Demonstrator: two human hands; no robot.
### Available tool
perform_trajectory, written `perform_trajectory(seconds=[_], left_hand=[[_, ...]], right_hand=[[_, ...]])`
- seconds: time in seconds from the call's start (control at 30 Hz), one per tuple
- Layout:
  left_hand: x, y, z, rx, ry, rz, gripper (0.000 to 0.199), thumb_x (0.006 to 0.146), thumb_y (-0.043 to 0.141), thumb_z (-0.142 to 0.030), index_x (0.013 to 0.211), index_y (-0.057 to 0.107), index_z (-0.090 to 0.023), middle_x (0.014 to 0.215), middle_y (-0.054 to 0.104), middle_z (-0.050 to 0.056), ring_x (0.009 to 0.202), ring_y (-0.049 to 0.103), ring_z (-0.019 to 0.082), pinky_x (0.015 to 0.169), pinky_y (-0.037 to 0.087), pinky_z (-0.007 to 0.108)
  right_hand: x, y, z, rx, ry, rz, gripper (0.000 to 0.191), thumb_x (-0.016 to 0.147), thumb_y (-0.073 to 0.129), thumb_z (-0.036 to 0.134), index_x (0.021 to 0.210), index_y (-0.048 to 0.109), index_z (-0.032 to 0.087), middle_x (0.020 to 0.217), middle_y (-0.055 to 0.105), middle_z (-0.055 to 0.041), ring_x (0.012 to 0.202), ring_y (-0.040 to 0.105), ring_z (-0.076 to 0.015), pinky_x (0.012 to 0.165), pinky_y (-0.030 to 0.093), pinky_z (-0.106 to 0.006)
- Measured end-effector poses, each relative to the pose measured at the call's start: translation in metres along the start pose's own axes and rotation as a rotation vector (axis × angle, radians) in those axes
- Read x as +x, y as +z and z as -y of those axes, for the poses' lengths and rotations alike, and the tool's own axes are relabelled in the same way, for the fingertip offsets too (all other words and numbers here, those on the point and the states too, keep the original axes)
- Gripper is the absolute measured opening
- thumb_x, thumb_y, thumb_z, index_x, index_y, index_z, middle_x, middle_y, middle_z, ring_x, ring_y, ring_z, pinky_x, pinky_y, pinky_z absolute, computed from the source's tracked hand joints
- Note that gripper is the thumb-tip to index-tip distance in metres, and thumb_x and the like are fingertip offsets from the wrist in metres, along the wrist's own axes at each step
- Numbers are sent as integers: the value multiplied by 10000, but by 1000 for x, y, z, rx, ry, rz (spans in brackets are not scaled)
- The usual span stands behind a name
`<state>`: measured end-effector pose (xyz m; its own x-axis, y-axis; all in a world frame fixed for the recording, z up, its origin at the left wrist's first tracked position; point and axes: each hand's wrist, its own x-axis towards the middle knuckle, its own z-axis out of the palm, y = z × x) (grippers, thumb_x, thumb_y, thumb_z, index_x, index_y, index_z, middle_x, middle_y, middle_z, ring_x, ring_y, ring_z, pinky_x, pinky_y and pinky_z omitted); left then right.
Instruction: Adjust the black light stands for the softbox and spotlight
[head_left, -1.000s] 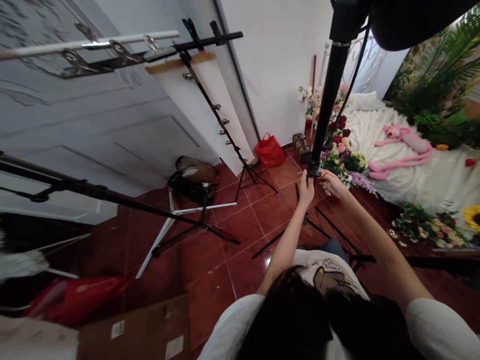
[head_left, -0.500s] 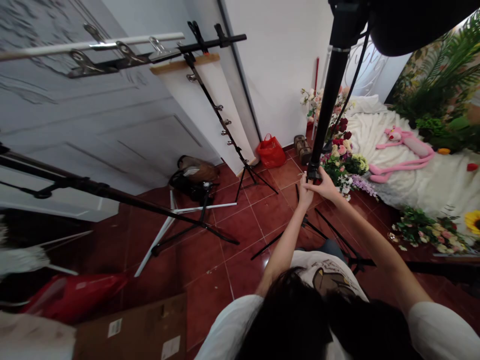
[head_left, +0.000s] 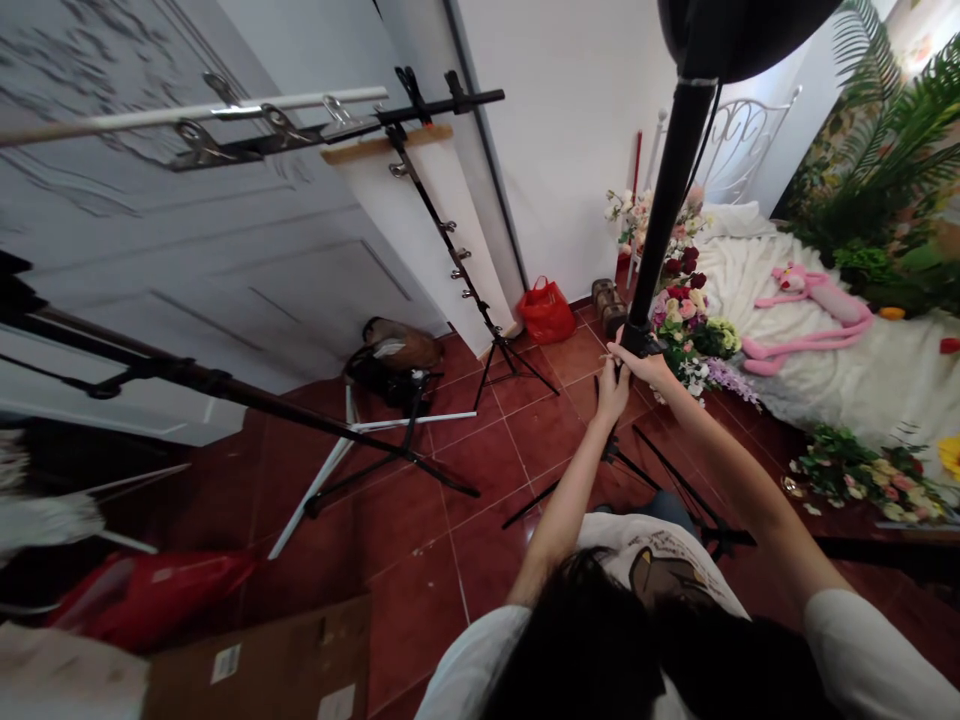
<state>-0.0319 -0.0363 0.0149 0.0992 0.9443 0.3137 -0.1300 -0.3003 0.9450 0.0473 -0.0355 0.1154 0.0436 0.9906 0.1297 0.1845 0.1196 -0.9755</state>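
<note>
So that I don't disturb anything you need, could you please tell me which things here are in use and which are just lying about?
In use:
black light stand, held by the right hand near its collar and the left hand just below

Lying about:
red plastic bag
pink plush panther
cardboard box

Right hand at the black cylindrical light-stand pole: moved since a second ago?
Yes. Judged against the red plastic bag on the tiled floor, the right hand has shifted left in the view, closer to the left hand.
</note>
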Motion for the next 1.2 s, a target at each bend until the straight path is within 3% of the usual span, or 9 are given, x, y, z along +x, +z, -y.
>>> perform_trajectory(seconds=[0.17, 0.3, 0.4, 0.5, 0.57, 0.73, 0.87, 0.97, 1.2], left_hand=[[14, 1, -17, 17, 67, 13, 642, 862, 477, -756, 1178, 622, -216, 1175, 701, 136, 1130, 661, 290, 1021, 504, 450], [32, 8, -26, -24, 85, -28, 675, 816, 489, -805, 1059, 674, -203, 1024, 726, 134, 1077, 676, 313, 951, 536, 456], [44, 11, -34, -40, 70, -10, 733, 765, 434, -884, 757, 649, -183, 692, 668, 99, 811, 693, 279, 735, 562, 393], [48, 11, -42, -53, 8, 106, 805, 735, 304, -943, 513, 490, -193, 424, 479, 30, 434, 503, 149, 475, 428, 293], [47, 10, -45, -53, -27, 155, 836, 699, 254, -973, 457, 440, -195, 369, 423, 12, 355, 410, 106, 418, 357, 267], [45, 11, -47, -89, -60, 128, 853, 608, 286, -1018, 461, 451, -194, 343, 407, -8, 329, 383, 89, 390, 314, 250], [45, 12, -49, -100, -58, 129, 865, 626, 250, -1015, 468, 462, -192, 356, 407, -11, 339, 391, 87, 400, 302, 246], [45, 11, -51, -76, -25, 137, 868, 667, 207, -998, 456, 456, -193, 357, 393, -6, 347, 383, 85, 413, 295, 249], [43, 9, -52, -59, 3, 167, 870, 652, 198, -999, 426, 438, -194, 352, 402, 4, 378, 410, 102, 467, 355, 260]], right_hand=[[10, 9, 15, -63, -204, -301, 530, 759, 695, 659, 1043, 659, 213, 889, 697, -72, 945, 681, -266, 939, 560, -438], [21, 13, 32, -94, -286, -407, 498, 836, 629, 635, 1100, 634, 212, 977, 682, -72, 1057, 662, -258, 976, 545, -426], [24, 11, 43, -108, -293, -373, 523, 852, 609, 648, 1142, 617, 213, 1005, 671, -69, 1067, 655, -254, 973, 547, -427], [21, 7, 50, -110, -290, -317, 532, 846, 627, 648, 1155, 602, 215, 992, 662, -62, 1047, 662, -251, 946, 562, -421], [16, -1, 52, -118, -299, -251, 539, 818, 686, 619, 1170, 589, 223, 992, 661, -55, 1056, 662, -255, 949, 564, -422], [-6, -40, 39, -154, -333, 75, 680, 714, 819, 454, 1294, 529, 249, 1178, 667, -81, 1179, 636, -286, 1026, 527, -446], [-27, -66, 6, -296, -320, 125, 534, 798, 699, 359, 1290, 526, 242, 1316, 639, -125, 1267, 600, -298, 1081, 480, -474], [-41, -67, -22, -403, -253, 116, 368, 901, 547, 349, 1255, 537, 249, 1293, 663, -130, 1232, 629, -288, 1093, 463, -495], [-44, -46, -53, -466, -225, 103, 380, 963, 424, 389, 1294, 517, 227, 1235, 673, -146, 1172, 640, -297, 1056, 470, -498]])
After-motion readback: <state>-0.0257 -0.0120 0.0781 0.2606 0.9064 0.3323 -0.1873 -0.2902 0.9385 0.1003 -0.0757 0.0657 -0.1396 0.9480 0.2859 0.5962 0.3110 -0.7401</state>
